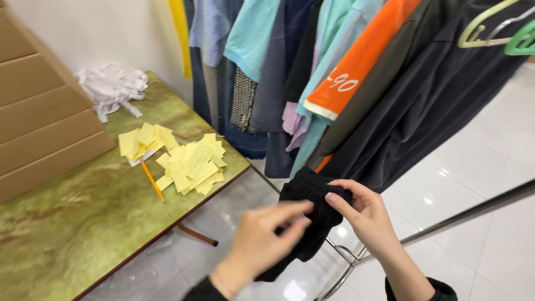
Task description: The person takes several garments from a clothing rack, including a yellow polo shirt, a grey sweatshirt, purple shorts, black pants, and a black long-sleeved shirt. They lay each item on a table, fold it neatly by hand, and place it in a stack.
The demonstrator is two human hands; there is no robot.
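Glossy white tiled floor [485,167], white wall; a metal garment rail [457,220] runs diagonally across the room. The right hand [365,214] pinches the gathered, ribbed edge of a black knit garment [312,223], thumb and forefinger closed on the cloth. The left hand [264,242], blurred, has its fingers curled against the same edge just beside the right; whether it grips cannot be told. The black garment hangs below the rail, beside a dark grey hanging shirt [423,106]. Further along the rail hang an orange shirt [356,61] and turquoise tops [253,33]. Left of the rail stands a green marbled table [72,223] bearing yellow paper slips [189,161], a pencil [152,181] and white cloth strips [111,86]. Risk, as a judgement: a one-handed pinch could let the cloth slip to the floor.
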